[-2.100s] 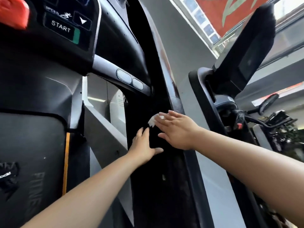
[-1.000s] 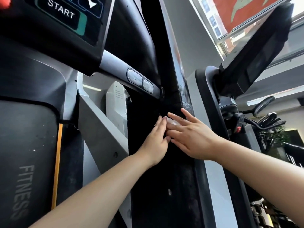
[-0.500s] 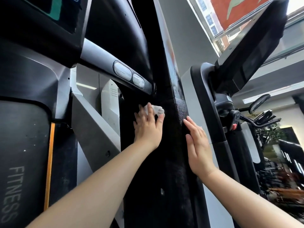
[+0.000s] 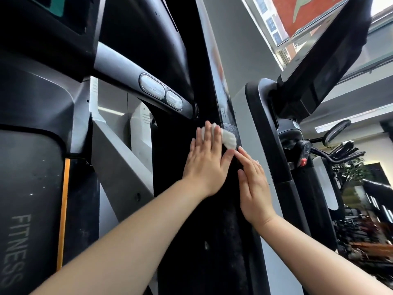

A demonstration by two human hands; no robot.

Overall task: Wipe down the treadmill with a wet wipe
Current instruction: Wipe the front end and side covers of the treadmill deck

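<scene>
A gym filled the frame, with a window (image 4: 282, 26) at the upper right and blurred exercise machines (image 4: 361, 209) down the right edge. The treadmill (image 4: 42, 103) took up the left and centre: its dark console sat at the upper left, a grey handlebar (image 4: 119, 67) with two oval sensor pads (image 4: 159, 91) ran diagonally below it, and a grey panel at the lower left bore the word FITNESS (image 4: 17, 250). A broad black upright (image 4: 204, 241) of the treadmill rose through the middle of the frame.

The left hand (image 4: 205, 165) lay flat against that upright at centre frame, its fingers (image 4: 207, 135) straight and close together, pressing a crumpled white wet wipe (image 4: 228, 139) to the surface. The wipe was partly under the fingertips and stuck out past them toward the upper right, at the upright's right edge, just above the thumb.

The right hand (image 4: 254, 188) rested just beside the left, to its lower right, fingers straight and together along the upright's right edge. Its fingertips nearly met the left thumb just below the wipe; whether they touched the wipe could not be told. A neighbouring machine's black post (image 4: 268, 145) stood right of centre.
</scene>
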